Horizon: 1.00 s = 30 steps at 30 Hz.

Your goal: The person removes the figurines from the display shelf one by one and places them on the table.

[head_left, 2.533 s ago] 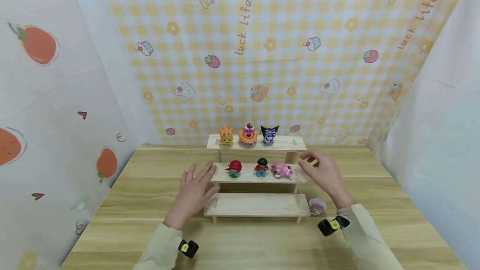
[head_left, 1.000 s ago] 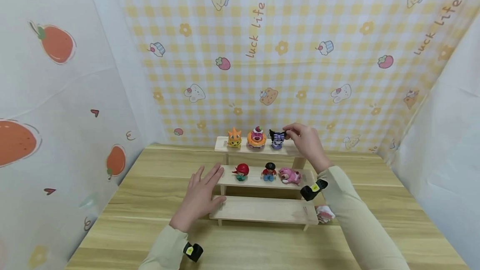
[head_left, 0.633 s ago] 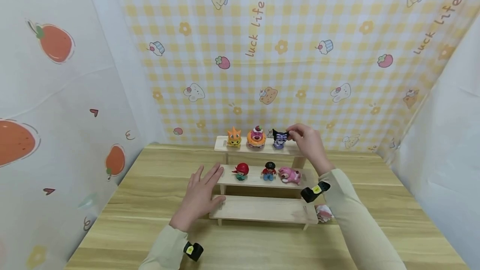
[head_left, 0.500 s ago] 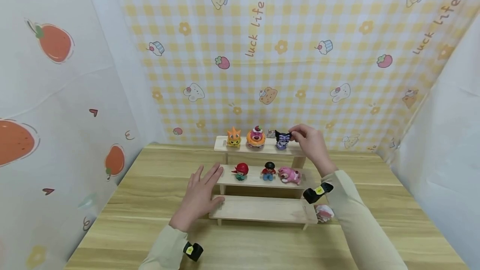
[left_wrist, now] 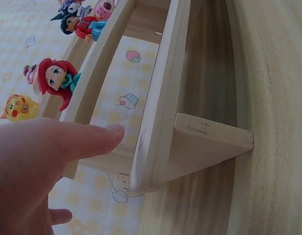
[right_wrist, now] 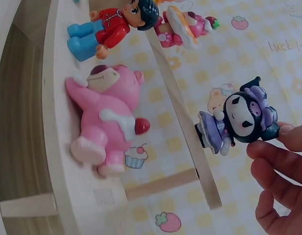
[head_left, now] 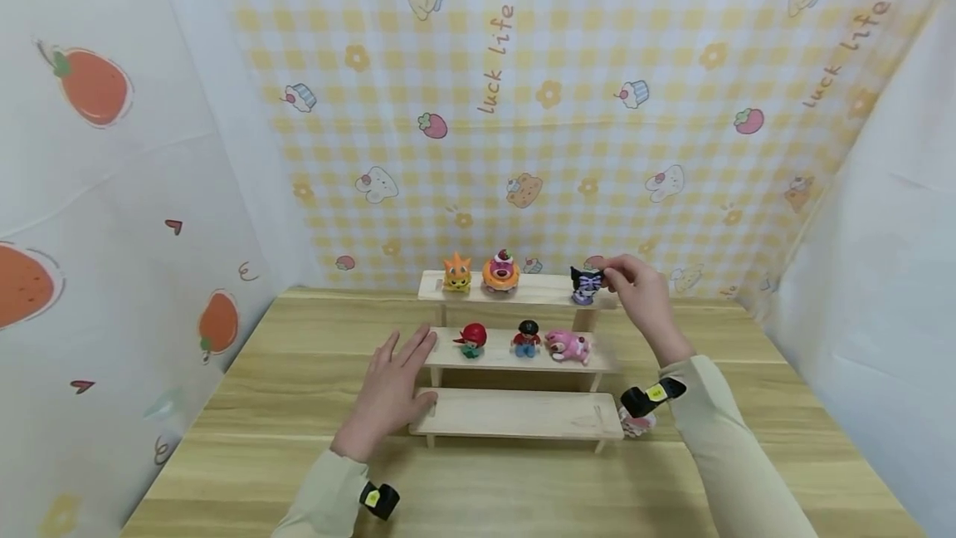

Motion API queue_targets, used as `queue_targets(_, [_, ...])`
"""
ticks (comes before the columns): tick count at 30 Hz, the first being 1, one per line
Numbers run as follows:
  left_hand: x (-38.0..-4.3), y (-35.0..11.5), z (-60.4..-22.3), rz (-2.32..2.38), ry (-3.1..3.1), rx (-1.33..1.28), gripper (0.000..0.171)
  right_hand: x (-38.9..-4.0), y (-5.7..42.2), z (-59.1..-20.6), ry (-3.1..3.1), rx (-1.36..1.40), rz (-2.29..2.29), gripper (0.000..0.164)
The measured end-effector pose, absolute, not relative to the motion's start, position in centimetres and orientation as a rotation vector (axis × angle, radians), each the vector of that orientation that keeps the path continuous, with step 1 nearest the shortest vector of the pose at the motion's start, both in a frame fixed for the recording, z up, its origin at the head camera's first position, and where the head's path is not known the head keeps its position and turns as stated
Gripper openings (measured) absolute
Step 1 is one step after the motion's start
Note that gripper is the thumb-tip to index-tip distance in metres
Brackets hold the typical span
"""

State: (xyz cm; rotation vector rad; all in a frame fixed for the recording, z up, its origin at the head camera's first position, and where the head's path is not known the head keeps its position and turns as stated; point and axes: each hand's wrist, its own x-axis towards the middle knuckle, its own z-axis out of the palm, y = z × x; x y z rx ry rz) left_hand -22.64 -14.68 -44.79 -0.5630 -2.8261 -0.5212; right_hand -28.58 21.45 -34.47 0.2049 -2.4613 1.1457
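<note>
My right hand [head_left: 644, 299] pinches one ear of a black-and-purple Kuromi figurine [head_left: 586, 285] at the right end of the top shelf [head_left: 541, 291]. In the right wrist view the figurine [right_wrist: 239, 115] stands upright on the shelf's edge, thumb and fingertip on its ear. My left hand [head_left: 388, 393] rests with fingers extended at the left end of the middle shelf [head_left: 448, 353]. An orange-and-yellow figurine [head_left: 457, 274] and a bear in an orange ring [head_left: 501, 274] stand on the top shelf. The middle shelf bears a red-haired figurine [head_left: 472, 340], a boy figurine [head_left: 526, 339] and a lying pink bear [head_left: 569, 346].
The lowest shelf [head_left: 515, 415] of the wooden stand is in front, above the wooden table [head_left: 485, 488]. A pink-and-white object [head_left: 637, 422] lies at its right end, partly hidden by the right wrist's camera. Patterned cloth [head_left: 553, 148] hangs behind.
The right hand has risen from beside the middle shelf, pinched the Kuromi figurine's ear and moved it right along the top shelf, away from the ringed bear. The left hand stays at the stand.
</note>
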Motion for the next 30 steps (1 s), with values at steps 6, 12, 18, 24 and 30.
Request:
queue_targets(6, [-22.5,-14.6,-44.7,-0.526,-2.821,-0.573,0.085,-27.1,23.3,-34.9,-2.403,0.158,1.117,0.016])
queue_targets(12, [-22.5,-14.6,-44.7,-0.523,-2.804,-0.583,0.085,-25.9,25.1,-35.4,-2.367,0.087,1.104,0.016])
queue_targets(18, [-22.6,-14.8,-44.8,-0.514,-2.812,-0.584,0.086,-25.0,26.7,-36.4,-2.417,0.024,1.061,0.016])
queue_targets(24, [-22.7,-14.8,-45.0,-0.514,-2.818,-0.593,0.086,-23.8,28.0,-38.6,-2.468,-0.054,1.063,0.017])
queue_targets(30, [-22.6,-14.7,-44.8,-0.519,-2.804,-0.597,0.085,-22.5,28.8,-40.5,-2.506,-0.066,1.054,0.016])
